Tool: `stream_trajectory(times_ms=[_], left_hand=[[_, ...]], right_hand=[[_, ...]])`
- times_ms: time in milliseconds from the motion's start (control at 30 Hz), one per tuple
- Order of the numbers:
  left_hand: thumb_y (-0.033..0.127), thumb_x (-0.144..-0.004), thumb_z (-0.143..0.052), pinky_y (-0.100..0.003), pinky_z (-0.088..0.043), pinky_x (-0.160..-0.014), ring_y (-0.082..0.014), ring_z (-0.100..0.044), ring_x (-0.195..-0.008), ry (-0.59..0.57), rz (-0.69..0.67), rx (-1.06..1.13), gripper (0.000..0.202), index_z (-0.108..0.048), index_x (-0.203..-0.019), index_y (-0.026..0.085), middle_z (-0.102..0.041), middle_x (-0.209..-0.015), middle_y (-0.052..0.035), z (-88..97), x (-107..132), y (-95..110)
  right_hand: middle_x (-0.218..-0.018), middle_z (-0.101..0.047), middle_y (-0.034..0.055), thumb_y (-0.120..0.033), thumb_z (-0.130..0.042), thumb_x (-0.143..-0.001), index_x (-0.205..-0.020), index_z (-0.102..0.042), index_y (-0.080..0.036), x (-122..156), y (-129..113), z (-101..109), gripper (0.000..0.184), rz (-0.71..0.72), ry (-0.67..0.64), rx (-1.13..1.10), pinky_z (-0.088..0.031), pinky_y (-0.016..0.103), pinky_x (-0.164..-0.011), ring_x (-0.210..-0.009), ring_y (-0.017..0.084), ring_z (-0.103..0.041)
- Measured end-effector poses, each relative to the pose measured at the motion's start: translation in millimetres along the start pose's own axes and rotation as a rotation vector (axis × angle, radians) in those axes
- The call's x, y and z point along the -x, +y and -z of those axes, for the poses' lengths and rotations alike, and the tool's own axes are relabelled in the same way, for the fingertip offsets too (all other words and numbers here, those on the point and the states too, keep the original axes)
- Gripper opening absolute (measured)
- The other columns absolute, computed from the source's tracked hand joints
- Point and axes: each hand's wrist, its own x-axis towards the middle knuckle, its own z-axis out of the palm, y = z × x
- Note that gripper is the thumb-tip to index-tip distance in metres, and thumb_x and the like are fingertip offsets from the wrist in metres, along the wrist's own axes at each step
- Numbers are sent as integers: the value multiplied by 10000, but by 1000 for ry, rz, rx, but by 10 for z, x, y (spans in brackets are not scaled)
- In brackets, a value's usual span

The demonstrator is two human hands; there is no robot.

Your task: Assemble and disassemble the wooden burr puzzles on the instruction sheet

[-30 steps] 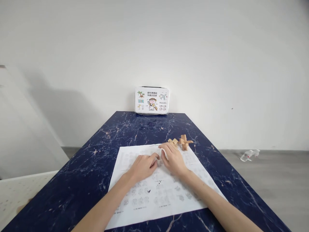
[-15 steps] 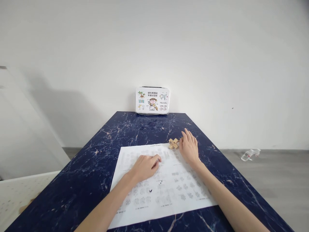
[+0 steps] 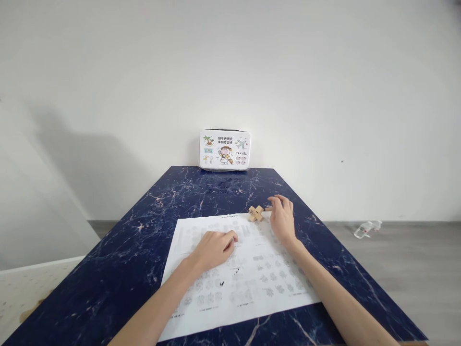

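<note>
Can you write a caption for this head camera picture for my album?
Left hand on a white printed paper sheet, right hand gripping a pale wooden puzzle piece, on a dark blue marble table.

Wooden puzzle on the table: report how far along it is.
Done: the diagram sheet lies flat on the table, and a small wooden cross sits assembled at its far edge. In hand: the right hand is closed on another wooden piece, mostly hidden; the left hand rests curled on the sheet. Left: that piece is not joined to the cross, as far as shows.
</note>
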Motion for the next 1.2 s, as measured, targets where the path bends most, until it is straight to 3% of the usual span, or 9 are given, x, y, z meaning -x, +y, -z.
stream_trajectory(times_ms=[167, 400, 533, 800, 867, 967, 1200], left_hand=[[228, -977, -433, -280, -352, -578, -146, -525, -519, 50, 66, 78, 258, -677, -1060, 233, -583, -586, 41, -28, -15, 17], [370, -1002, -470, -267, -420, -603, -160, -594, -632, 165, 184, 408, 233, -584, -1132, 214, -646, -728, 25, -86, -76, 31], [350, -998, -474, -269, -414, -599, -165, -598, -636, 130, 179, 401, 211, -594, -1112, 219, -662, -739, 18, -91, -75, 28], [322, -991, -484, -269, -394, -577, -163, -600, -610, 76, 154, 374, 189, -629, -1070, 231, -669, -707, 22, -60, -59, 67], [317, -990, -483, -267, -392, -571, -159, -592, -602, 77, 153, 373, 188, -636, -1056, 229, -661, -697, 24, -59, -58, 66], [308, -988, -484, -266, -395, -576, -152, -581, -597, 78, 146, 377, 185, -641, -1044, 228, -656, -695, 30, -61, -59, 64], [335, -1000, -488, -267, -383, -578, -150, -563, -594, 66, 151, 379, 195, -648, -1027, 226, -643, -691, 30, -52, -63, 72]], right_hand=[[-1422, -513, 178, -222, -280, -1074, -1489, -474, -227, -24, -287, 184, 458, 104, 89, -253, -486, 510, -1083, -1317, 285, -515], [-1441, -552, 149, -195, -305, -1053, -1462, -510, -260, 114, -673, 281, 462, 234, -50, -388, -485, 491, -1119, -1350, 274, -546], [-1311, -638, 153, -253, -353, -1059, -1334, -570, -215, 56, -647, 278, 352, 48, 40, -378, -497, 484, -1058, -1230, 277, -612], [-985, -735, 107, -437, -498, -1002, -966, -641, -193, 57, -576, 236, 285, -313, -67, -476, -505, 344, -737, -828, 233, -664], [-933, -729, 82, -449, -515, -992, -917, -634, -197, 65, -612, 249, 288, -340, -66, -473, -476, 320, -689, -722, 200, -625], [-917, -721, 73, -449, -516, -986, -913, -632, -201, 63, -662, 293, 284, -313, -73, -491, -449, 302, -671, -716, 192, -603], [-732, -635, 7, -507, -479, -1003, -805, -584, -211, 47, -733, 378, 371, -298, -196, -547, -343, 279, -580, -576, 149, -462]])
